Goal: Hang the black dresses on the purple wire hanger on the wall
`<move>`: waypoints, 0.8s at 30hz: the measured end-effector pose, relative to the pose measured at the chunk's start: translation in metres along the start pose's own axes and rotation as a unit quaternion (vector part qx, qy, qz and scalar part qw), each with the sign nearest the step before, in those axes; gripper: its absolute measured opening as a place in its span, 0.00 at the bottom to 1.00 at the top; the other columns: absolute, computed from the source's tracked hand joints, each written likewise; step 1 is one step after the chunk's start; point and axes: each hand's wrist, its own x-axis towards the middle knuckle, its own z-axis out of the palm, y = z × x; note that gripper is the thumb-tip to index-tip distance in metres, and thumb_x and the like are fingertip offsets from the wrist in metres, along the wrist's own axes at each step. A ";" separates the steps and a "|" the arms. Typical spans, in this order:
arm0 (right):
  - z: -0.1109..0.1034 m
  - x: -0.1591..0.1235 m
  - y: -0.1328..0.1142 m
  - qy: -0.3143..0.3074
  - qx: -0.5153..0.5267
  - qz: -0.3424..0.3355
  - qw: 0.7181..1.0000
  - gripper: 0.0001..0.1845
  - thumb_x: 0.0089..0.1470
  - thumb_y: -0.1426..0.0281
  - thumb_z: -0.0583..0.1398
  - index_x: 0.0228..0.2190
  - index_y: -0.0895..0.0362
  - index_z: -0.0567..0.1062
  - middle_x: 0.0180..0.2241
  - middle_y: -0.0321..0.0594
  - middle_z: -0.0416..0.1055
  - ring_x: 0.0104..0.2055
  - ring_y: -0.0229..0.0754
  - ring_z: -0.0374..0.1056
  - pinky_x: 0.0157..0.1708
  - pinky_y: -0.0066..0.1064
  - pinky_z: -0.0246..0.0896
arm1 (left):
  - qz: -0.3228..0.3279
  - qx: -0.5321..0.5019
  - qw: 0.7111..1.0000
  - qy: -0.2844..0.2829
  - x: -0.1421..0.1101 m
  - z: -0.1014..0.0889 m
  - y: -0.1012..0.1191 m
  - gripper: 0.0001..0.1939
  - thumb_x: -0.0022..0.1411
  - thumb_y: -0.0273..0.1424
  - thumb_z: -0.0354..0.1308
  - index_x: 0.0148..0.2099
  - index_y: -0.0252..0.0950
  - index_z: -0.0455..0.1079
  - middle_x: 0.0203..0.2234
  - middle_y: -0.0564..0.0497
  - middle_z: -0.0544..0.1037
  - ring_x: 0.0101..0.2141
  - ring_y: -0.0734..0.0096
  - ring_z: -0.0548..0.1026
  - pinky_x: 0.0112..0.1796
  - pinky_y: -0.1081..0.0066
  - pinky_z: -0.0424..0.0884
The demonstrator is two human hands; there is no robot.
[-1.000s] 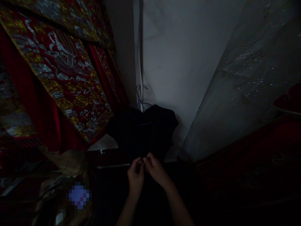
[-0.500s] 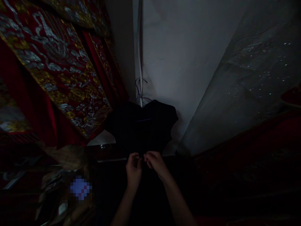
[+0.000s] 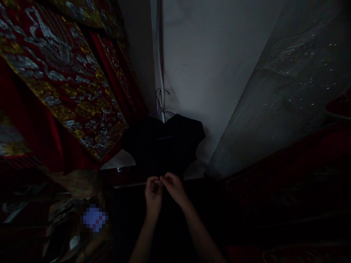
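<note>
A black garment (image 3: 182, 146) hangs on a thin wire hanger (image 3: 160, 104) against the pale wall. Down at its lower front, the fingertips of my two hands meet. My left hand (image 3: 153, 195) is closed, its thumb and fingers pinched at the dark cloth. From the other side my right hand (image 3: 174, 188) is also closed in a pinch, touching the left fingertips. Whatever small part lies between the fingers is too dark to make out.
Red embroidered cloth (image 3: 90, 91) with gold and silver patterns hangs at the left. A translucent sheet (image 3: 276, 84) slants down the right side, above dark red fabric (image 3: 323, 146). A white strip (image 3: 161, 54) runs down the wall. Dim clutter fills the lower left.
My right hand has moved left, and its fingertips now meet those of my left hand. A small gap showed between them before. The view has shifted slightly.
</note>
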 end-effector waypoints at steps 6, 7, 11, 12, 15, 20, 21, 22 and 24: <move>-0.002 -0.019 0.032 -0.009 -0.066 0.003 0.998 0.22 0.55 0.48 0.58 0.25 0.54 0.65 0.22 0.33 0.64 0.25 0.38 0.62 0.26 0.29 0.55 | 0.016 0.024 1.000 0.002 0.005 -0.002 -0.001 0.13 0.55 0.31 0.63 0.42 0.37 0.66 0.30 0.53 0.72 0.33 0.71 0.75 0.36 0.73 0.72; -0.005 -0.017 0.027 -0.010 -0.071 -0.011 0.997 0.22 0.57 0.49 0.57 0.26 0.54 0.65 0.22 0.33 0.64 0.26 0.38 0.62 0.27 0.29 0.55 | 0.019 0.028 0.999 -0.004 0.005 -0.002 0.001 0.12 0.55 0.31 0.62 0.42 0.37 0.66 0.30 0.53 0.72 0.33 0.71 0.75 0.36 0.73 0.72; -0.014 -0.013 0.010 -0.046 -0.068 -0.015 0.996 0.19 0.60 0.53 0.54 0.25 0.54 0.65 0.19 0.31 0.62 0.23 0.36 0.60 0.26 0.28 0.53 | 0.022 0.060 0.998 -0.025 0.006 -0.003 0.005 0.11 0.56 0.29 0.61 0.42 0.37 0.66 0.31 0.52 0.71 0.34 0.71 0.75 0.36 0.73 0.72; -0.015 -0.014 0.008 -0.053 -0.059 -0.014 0.997 0.19 0.59 0.55 0.54 0.24 0.54 0.65 0.18 0.31 0.61 0.22 0.36 0.59 0.25 0.28 0.52 | 0.022 0.067 0.997 -0.030 0.005 -0.004 0.005 0.11 0.56 0.29 0.61 0.42 0.37 0.66 0.31 0.52 0.71 0.34 0.71 0.75 0.36 0.73 0.72; -0.013 -0.018 0.005 -0.057 0.012 0.000 0.998 0.17 0.53 0.59 0.56 0.20 0.55 0.66 0.16 0.31 0.61 0.20 0.35 0.57 0.23 0.27 0.51 | 0.018 0.068 0.997 -0.042 0.004 -0.002 0.004 0.10 0.56 0.28 0.60 0.41 0.37 0.65 0.30 0.53 0.71 0.33 0.71 0.74 0.35 0.73 0.71; -0.009 -0.001 -0.015 0.021 0.146 0.136 0.980 0.15 0.43 0.61 0.57 0.14 0.57 0.69 0.11 0.33 0.61 0.15 0.32 0.53 0.17 0.25 0.42 | -0.012 0.031 0.999 -0.042 0.002 0.006 -0.005 0.15 0.56 0.30 0.59 0.44 0.39 0.61 0.28 0.55 0.71 0.30 0.72 0.74 0.33 0.74 0.70; -0.012 0.010 -0.027 0.040 0.160 0.142 0.976 0.14 0.41 0.62 0.57 0.14 0.57 0.69 0.11 0.33 0.61 0.14 0.31 0.53 0.16 0.24 0.41 | -0.016 0.035 0.998 -0.040 0.002 0.008 -0.008 0.15 0.56 0.30 0.60 0.45 0.40 0.60 0.29 0.55 0.71 0.30 0.72 0.74 0.33 0.74 0.70; -0.015 0.022 -0.044 0.056 0.174 0.135 0.974 0.13 0.40 0.63 0.58 0.13 0.57 0.68 0.10 0.33 0.60 0.14 0.31 0.52 0.16 0.24 0.40 | -0.018 0.045 0.998 -0.038 0.003 0.009 -0.011 0.16 0.56 0.30 0.60 0.45 0.40 0.59 0.29 0.55 0.71 0.31 0.72 0.75 0.34 0.74 0.70; -0.025 0.049 -0.085 0.072 0.193 0.097 0.974 0.12 0.40 0.64 0.58 0.13 0.57 0.68 0.10 0.31 0.59 0.14 0.29 0.51 0.15 0.23 0.39 | -0.018 0.075 0.996 -0.038 0.006 0.012 -0.018 0.15 0.56 0.30 0.60 0.44 0.39 0.60 0.29 0.55 0.71 0.32 0.72 0.75 0.35 0.73 0.70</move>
